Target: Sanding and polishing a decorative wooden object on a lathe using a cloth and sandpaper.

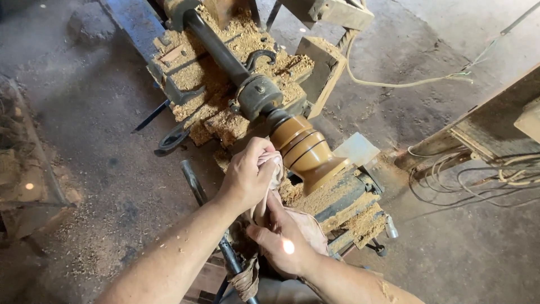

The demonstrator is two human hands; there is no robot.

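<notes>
right hand (284, 239) grips cloth (271, 169) (left hand (247, 174) too)

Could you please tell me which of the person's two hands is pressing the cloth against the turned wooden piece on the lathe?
The left hand presses the cloth against the wooden piece; the right hand is lower, away from it.

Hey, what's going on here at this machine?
A person stands at a wood lathe heaped with sawdust. A glossy brown turned wooden piece is mounted on its spindle. The left hand presses a pale cloth against the side of the piece, and the right hand grips the cloth's lower end. Whether the piece is spinning cannot be told. Cables lie on the floor to the right.
</notes>
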